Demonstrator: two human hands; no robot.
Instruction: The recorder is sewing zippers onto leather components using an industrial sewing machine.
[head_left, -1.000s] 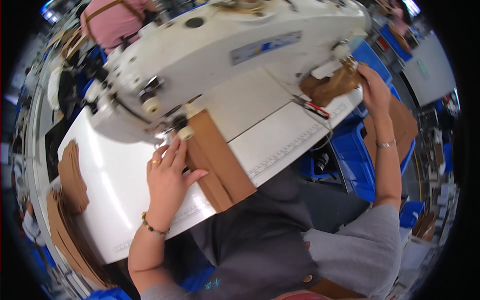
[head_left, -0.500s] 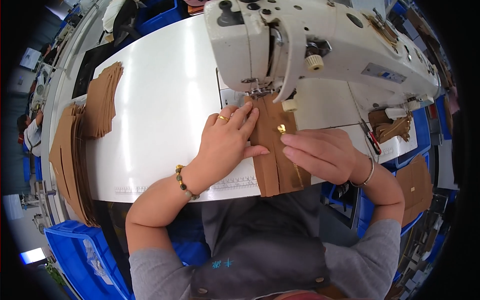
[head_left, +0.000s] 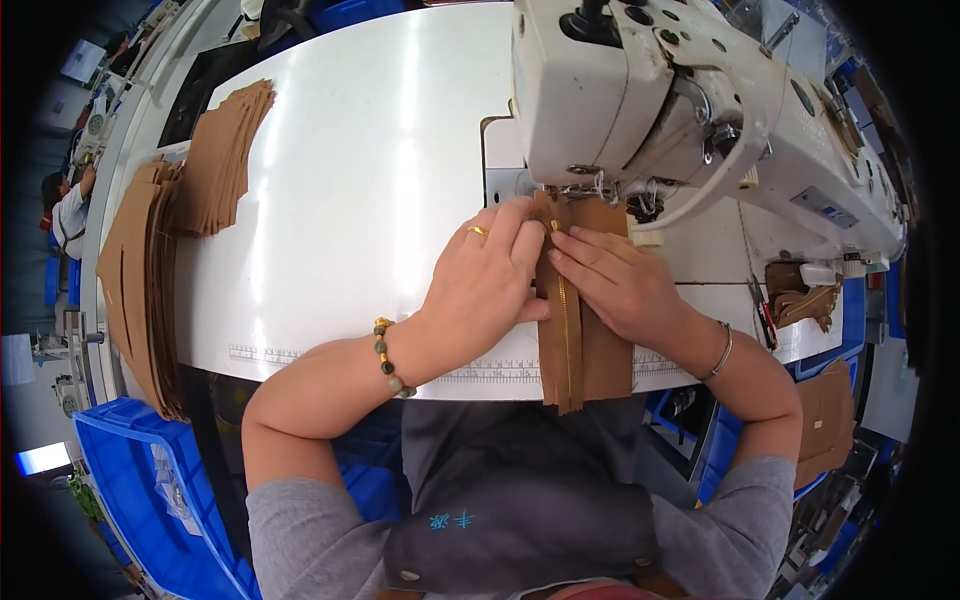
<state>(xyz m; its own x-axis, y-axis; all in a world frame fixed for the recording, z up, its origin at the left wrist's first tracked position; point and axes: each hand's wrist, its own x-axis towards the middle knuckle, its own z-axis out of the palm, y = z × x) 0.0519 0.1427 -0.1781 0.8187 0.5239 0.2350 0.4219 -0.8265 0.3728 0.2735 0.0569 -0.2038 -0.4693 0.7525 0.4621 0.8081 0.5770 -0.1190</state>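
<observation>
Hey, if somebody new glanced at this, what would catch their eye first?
Probably the big white sewing machine at the upper right, its head over the white table. Just below it, the left hand and right hand meet at a gold-toothed zipper laid along a brown panel. Next might come the two stacks of brown pieces at the left.

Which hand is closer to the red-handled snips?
The right. The right hand is left of the red-handled snips, at the gold-toothed zipper; the left hand is farther left.
</observation>
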